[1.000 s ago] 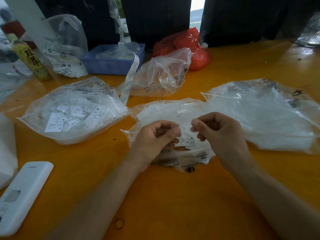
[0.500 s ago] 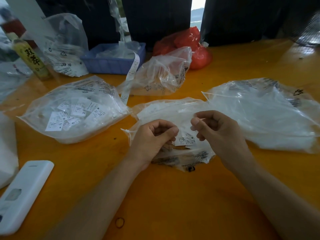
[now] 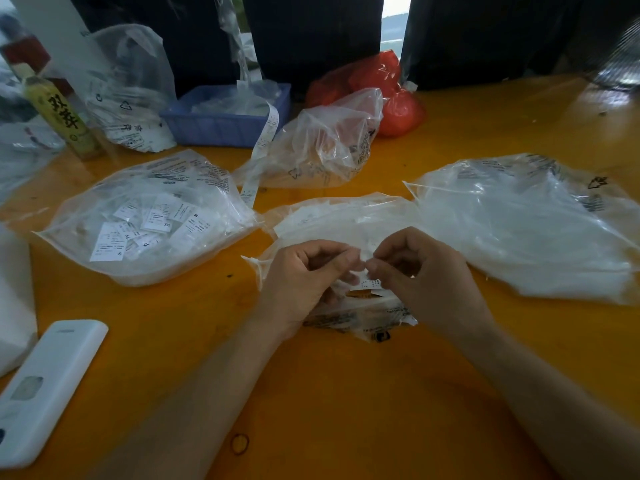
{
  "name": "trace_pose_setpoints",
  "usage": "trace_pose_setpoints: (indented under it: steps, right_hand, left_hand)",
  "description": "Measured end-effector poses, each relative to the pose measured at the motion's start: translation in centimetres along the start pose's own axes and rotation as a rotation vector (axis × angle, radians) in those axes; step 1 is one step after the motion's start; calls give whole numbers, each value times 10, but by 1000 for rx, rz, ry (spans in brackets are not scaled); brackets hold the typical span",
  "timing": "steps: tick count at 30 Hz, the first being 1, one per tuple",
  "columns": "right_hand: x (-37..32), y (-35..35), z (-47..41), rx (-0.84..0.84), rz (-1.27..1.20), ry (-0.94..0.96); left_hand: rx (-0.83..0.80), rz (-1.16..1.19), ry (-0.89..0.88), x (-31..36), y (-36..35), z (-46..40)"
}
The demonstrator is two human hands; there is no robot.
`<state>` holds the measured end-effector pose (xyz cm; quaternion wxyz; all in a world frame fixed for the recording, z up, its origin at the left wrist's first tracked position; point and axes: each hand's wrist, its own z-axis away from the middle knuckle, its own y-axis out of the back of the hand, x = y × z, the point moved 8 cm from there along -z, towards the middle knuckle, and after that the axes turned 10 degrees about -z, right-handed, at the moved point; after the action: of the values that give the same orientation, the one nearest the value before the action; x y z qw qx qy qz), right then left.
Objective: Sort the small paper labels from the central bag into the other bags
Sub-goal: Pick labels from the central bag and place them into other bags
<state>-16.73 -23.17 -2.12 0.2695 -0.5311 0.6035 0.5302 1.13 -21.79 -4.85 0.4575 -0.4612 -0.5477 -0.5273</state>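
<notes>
The central clear bag point(image 3: 332, 220) lies on the orange table, half under my hands. My left hand point(image 3: 304, 278) and my right hand point(image 3: 426, 275) hover over it with fingers curled, fingertips meeting around a small white paper label point(image 3: 364, 255). More printed labels point(image 3: 369, 285) show just below the fingertips. A clear bag point(image 3: 149, 220) on the left holds several size labels. Another large clear bag point(image 3: 526, 223) lies on the right, its contents a white blur. A crumpled clear bag point(image 3: 322, 147) sits behind the central one.
A blue tray point(image 3: 221, 126) with a label strip point(image 3: 263, 147) hanging out stands at the back, red bags point(image 3: 381, 84) beside it. At far left stand a bottle point(image 3: 62, 116) and a bag point(image 3: 131, 95). A white remote-like device point(image 3: 45, 389) and a rubber band point(image 3: 239, 444) lie near the front.
My hands have drawn together: the fingertips were apart over the central bag and now meet on a small label. The bags have not moved.
</notes>
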Motion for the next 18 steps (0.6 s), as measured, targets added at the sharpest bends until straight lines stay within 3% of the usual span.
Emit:
trace_pose_setpoints:
  steps: [11, 18]
  right_hand:
    - [-11, -1, 3, -2, 62, 118]
    - [-25, 0, 4, 4, 183, 295]
  left_hand:
    - [-28, -57, -19, 3, -3, 3]
    - [-49, -63, -23, 3, -5, 4]
